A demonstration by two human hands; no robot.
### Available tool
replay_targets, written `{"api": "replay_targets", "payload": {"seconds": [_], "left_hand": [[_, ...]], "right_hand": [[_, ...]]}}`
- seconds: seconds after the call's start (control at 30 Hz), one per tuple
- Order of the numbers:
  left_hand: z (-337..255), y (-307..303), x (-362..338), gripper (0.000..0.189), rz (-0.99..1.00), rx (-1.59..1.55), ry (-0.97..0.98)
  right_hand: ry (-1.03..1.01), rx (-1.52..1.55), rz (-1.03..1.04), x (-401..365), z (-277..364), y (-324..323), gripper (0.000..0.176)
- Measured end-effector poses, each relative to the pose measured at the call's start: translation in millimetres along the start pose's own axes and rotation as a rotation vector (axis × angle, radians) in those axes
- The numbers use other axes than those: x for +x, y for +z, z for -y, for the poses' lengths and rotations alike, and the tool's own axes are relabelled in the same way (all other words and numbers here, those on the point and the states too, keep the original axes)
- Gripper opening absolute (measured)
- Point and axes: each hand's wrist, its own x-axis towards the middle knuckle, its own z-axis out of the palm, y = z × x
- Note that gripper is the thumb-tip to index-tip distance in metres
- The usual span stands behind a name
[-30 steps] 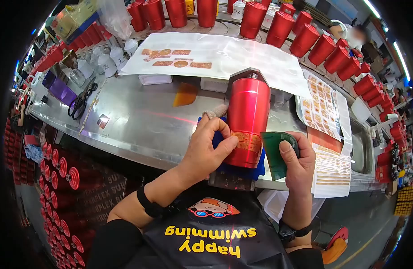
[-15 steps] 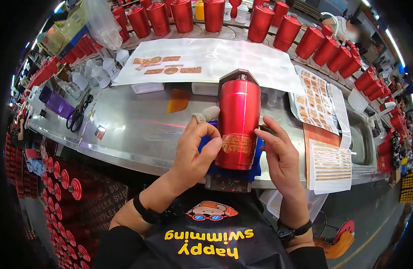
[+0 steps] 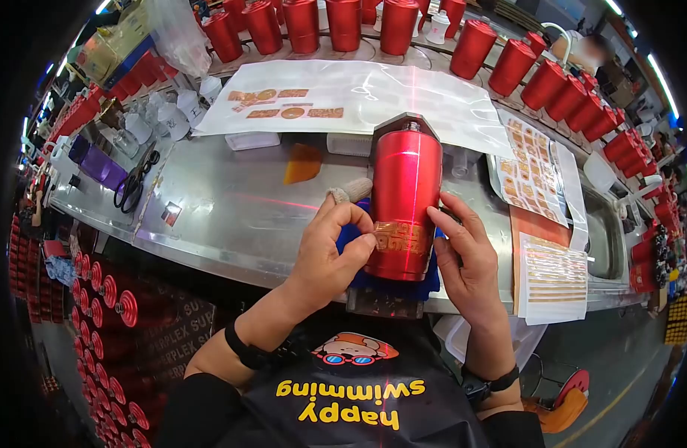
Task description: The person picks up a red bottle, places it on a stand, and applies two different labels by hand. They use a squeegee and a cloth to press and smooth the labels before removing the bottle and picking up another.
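A shiny red metal bottle (image 3: 407, 175) lies tilted on a dark holder over a blue cloth (image 3: 431, 275), its neck pointing away from me. Around its lower part runs a gold patterned decal (image 3: 403, 239). My left hand (image 3: 325, 246) is at the bottle's left side, thumb and a finger pinched together at the decal's left end. A pale fabric finger cot (image 3: 351, 191) covers one of its fingers. On the right side, my right hand (image 3: 469, 257) has its fingers apart, with fingertips against the bottle near the decal's right end.
Behind the bottle lies a white sheet (image 3: 343, 82) with gold decals. At right are a decal sheet in a tray (image 3: 534, 168) and a sheet of gold strips (image 3: 554, 280), near a sink (image 3: 604, 239). Red bottles (image 3: 474, 48) line the back. Scissors (image 3: 134, 183) lie left.
The view has shifted slightly, and the bottles at the back sit farther along. My left fingertips are closer together at the decal; my right fingers lie nearer the bottle.
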Motion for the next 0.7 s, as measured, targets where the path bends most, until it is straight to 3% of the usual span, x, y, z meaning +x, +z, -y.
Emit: {"api": "replay_targets", "payload": {"seconds": [0.27,0.7], "left_hand": [[2.9,6.6,-3.0,0.014,-0.023,0.132,0.096],[0.6,-1.1,-4.1,0.012,0.029,0.057,0.033]], "right_hand": [[0.021,-0.01,-0.03,-0.8,1.9,-0.3,0.035],[0.02,-0.022,-0.024,-0.8,1.1,-0.1,0.036]]}}
